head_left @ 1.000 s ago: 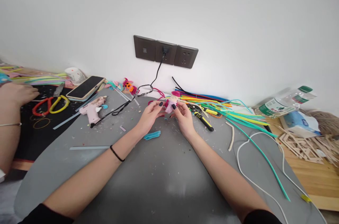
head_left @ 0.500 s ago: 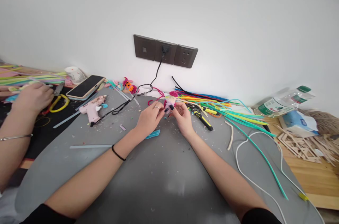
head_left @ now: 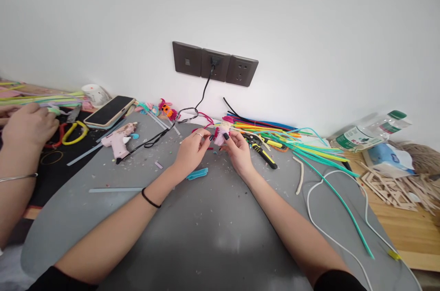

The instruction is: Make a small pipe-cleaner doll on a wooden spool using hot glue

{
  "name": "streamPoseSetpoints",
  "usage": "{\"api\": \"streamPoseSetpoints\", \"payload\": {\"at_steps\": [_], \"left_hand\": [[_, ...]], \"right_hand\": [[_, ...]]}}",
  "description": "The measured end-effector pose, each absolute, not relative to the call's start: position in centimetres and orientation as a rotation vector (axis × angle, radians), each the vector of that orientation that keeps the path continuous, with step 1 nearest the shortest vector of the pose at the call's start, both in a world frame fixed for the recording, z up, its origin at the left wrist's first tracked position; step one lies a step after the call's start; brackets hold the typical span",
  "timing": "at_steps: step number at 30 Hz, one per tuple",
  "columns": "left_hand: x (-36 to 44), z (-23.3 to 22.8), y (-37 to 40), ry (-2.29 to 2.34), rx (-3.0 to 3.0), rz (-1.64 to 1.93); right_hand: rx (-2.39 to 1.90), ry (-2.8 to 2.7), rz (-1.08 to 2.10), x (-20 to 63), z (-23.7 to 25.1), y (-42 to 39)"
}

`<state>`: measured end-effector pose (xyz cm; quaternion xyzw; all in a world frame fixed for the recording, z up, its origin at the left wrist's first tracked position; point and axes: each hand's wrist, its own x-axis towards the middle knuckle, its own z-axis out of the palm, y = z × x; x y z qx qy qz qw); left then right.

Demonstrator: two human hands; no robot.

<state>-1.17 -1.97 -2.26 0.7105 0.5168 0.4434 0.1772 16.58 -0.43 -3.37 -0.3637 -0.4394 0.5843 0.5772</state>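
My right hand (head_left: 239, 152) pinches a small pipe-cleaner doll (head_left: 222, 134) between thumb and fingers. The doll has a magenta top, a pale head and a light pink-lilac body with magenta at its side. Just left of it, my left hand (head_left: 192, 151) has thumb and index finger drawn together; whatever is between the tips is too small to make out. A magenta strand (head_left: 206, 118) curves behind my left hand. Below the hands, folded blue pipe-cleaner pieces (head_left: 197, 173) lie on the grey mat (head_left: 206, 231).
At left lie a pink glue gun (head_left: 118, 142) with black cord, a phone (head_left: 110, 111) and yellow-handled scissors (head_left: 76, 133). A co-worker's hand (head_left: 29, 126) works beyond them. At right are pliers (head_left: 263, 153), pipe cleaners (head_left: 309, 151), a white cable (head_left: 309, 204) and a bottle (head_left: 371, 130).
My left fingers have drawn back slightly leftward from the doll. In my right hand the doll has shifted a little right and shows more of itself. The co-worker's hand has moved left.
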Motion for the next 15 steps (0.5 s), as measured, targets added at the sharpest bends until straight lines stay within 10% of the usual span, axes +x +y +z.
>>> {"api": "streamPoseSetpoints", "payload": {"at_steps": [15], "left_hand": [[-0.99, -2.30, -2.33, 1.532, 2.307, 1.021]], "right_hand": [[-0.828, -1.031, 1.376, 16.26, -3.18, -0.65]]}}
